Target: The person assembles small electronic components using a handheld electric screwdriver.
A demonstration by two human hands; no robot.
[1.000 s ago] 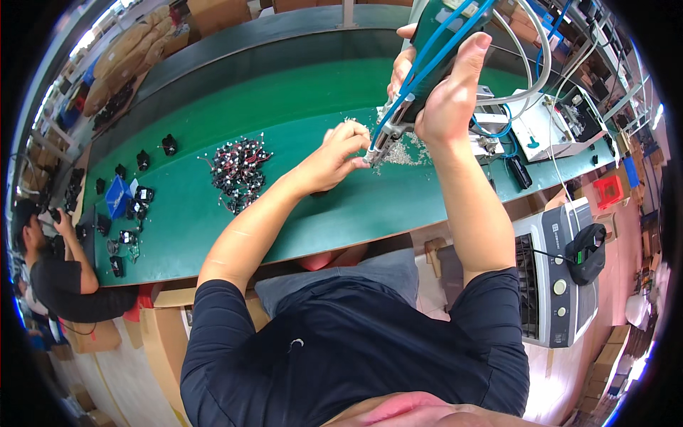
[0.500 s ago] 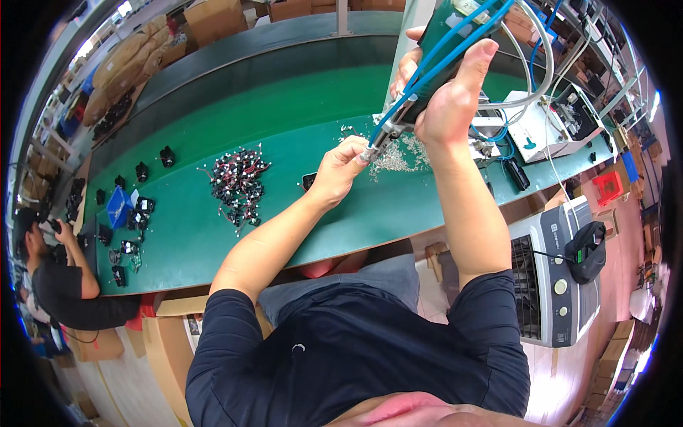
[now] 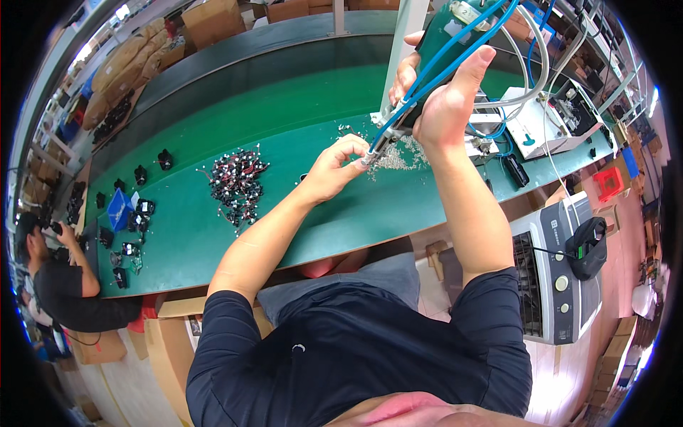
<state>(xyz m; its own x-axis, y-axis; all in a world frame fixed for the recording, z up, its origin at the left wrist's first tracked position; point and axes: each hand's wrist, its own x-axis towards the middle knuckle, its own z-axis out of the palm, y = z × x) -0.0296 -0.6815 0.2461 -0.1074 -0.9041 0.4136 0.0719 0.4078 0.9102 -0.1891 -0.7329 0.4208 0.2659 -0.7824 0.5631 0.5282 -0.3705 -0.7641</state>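
My right hand is wrapped round a green and black power screwdriver, held tilted above the bench with its metal nose pointing down and left. Blue hoses run along its body. At that nose, my left hand has thumb and fingers pinched together; whatever lies between the fingertips is too small or hidden to make out. Beneath the left hand, a dark part on the bench is mostly covered. Many small silvery pieces, perhaps screws, lie scattered beyond the screwdriver's nose.
A heap of small parts with red and black wires lies on the green bench. Further left are a blue bin and several black parts. A white machine stands at right. Another person sits at far left.
My left hand has shifted slightly left and covers more of the dark part. The screwdriver has moved only a little in my right hand.
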